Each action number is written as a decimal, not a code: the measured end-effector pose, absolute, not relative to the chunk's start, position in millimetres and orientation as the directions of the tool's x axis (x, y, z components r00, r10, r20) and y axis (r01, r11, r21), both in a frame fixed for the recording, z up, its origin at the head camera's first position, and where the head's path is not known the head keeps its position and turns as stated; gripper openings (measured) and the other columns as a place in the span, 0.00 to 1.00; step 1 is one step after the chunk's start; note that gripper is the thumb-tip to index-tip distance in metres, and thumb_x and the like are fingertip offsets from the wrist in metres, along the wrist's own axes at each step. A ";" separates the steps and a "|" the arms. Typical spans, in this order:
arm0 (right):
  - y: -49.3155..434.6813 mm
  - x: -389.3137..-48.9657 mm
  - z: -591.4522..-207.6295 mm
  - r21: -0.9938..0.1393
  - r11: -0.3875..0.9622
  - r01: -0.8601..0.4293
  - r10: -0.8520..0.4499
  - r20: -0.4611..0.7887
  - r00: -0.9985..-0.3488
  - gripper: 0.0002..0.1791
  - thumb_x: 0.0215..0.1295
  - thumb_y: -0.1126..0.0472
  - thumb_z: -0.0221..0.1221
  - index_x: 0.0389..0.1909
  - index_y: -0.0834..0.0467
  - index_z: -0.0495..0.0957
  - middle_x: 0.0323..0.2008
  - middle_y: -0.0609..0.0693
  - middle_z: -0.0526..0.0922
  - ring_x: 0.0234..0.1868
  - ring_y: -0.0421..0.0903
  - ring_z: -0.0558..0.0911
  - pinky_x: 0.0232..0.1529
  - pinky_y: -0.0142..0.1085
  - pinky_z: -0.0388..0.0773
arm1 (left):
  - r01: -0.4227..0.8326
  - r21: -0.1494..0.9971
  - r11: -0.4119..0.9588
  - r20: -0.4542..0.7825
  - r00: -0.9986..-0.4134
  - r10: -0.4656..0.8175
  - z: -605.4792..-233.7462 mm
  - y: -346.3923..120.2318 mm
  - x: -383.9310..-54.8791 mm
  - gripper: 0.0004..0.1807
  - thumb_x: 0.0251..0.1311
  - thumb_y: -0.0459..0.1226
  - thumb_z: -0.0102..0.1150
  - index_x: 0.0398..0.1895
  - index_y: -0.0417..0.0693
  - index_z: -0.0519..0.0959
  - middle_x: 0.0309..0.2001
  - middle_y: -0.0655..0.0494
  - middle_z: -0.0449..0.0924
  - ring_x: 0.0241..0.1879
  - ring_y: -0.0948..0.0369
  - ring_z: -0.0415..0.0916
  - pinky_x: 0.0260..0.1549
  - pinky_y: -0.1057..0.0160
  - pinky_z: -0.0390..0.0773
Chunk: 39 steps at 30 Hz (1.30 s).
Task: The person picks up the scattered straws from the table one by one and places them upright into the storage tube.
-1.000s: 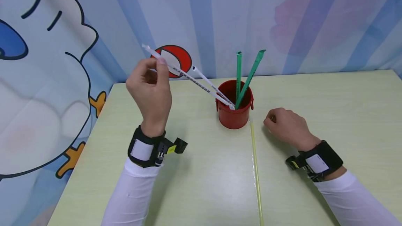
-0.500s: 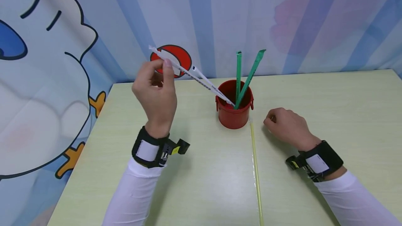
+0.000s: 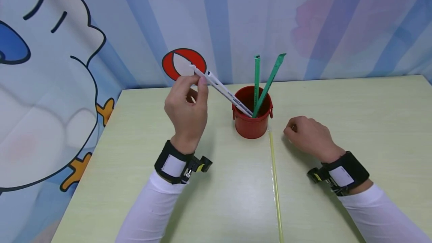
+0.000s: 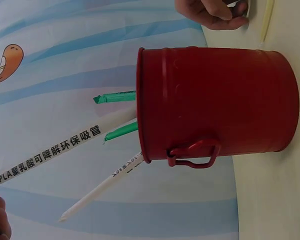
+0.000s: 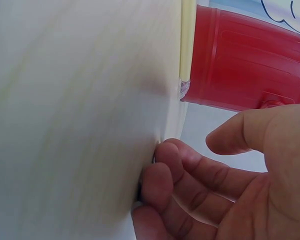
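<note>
Left hand (image 3: 187, 110) pinches white straw (image 4: 50, 152) near its upper end; lower end inside red bucket (image 3: 251, 128).
Light pinch best; feed down along tilt. Right hand (image 3: 309, 138) loosely curled, nothing held, right of bucket.

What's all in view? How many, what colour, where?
Table: one, pale, foreground
Backdrop: one, cartoon-printed blue, behind the table
Bucket: one, red, on the table
Green straws: two, green, in the bucket
Held straw: one, white, reaching the bucket's mouth
Other white straw: one, white, in the bucket
Yellow straw: one, yellow, lying before the bucket
Sleeves: two, white, bottom left and right
Wristbands: two, black, past the sleeves
Left hand: one, bare, pinching the held straw
Right hand: one, bare, on the table
</note>
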State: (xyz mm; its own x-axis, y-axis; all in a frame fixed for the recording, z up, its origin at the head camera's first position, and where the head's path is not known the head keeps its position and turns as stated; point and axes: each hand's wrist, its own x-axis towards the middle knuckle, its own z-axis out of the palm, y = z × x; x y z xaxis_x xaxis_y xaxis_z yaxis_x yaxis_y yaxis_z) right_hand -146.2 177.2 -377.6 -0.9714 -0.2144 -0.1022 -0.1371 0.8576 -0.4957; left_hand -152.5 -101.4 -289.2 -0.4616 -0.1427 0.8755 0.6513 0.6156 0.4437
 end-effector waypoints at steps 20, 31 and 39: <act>177.4 -145.2 -376.9 -0.496 0.859 -0.130 -0.208 -0.105 -0.972 0.15 0.62 0.60 0.49 0.38 0.64 0.80 0.25 0.53 0.79 0.22 0.47 0.72 0.19 0.35 0.64 | 0.574 0.502 0.647 0.799 -0.594 -0.093 -321.5 -87.5 -151.3 0.10 0.64 0.39 0.56 0.36 0.40 0.82 0.34 0.49 0.83 0.24 0.61 0.71 0.21 0.61 0.74; 177.1 -145.2 -376.6 -0.494 0.860 -0.125 -0.206 -0.111 -0.972 0.15 0.63 0.60 0.48 0.39 0.64 0.80 0.26 0.54 0.79 0.22 0.47 0.72 0.18 0.35 0.64 | 0.525 0.523 0.671 0.749 -0.660 -0.066 -332.9 -83.8 -150.7 0.12 0.66 0.40 0.54 0.38 0.42 0.82 0.33 0.51 0.83 0.25 0.61 0.72 0.22 0.63 0.74; 177.3 -145.5 -376.7 -0.498 0.859 -0.122 -0.206 -0.117 -0.971 0.15 0.63 0.60 0.49 0.40 0.64 0.80 0.26 0.54 0.79 0.22 0.47 0.72 0.19 0.35 0.64 | 0.492 0.524 0.695 0.720 -0.692 -0.053 -338.2 -83.4 -150.2 0.11 0.67 0.40 0.54 0.39 0.43 0.82 0.34 0.52 0.83 0.25 0.62 0.73 0.23 0.65 0.75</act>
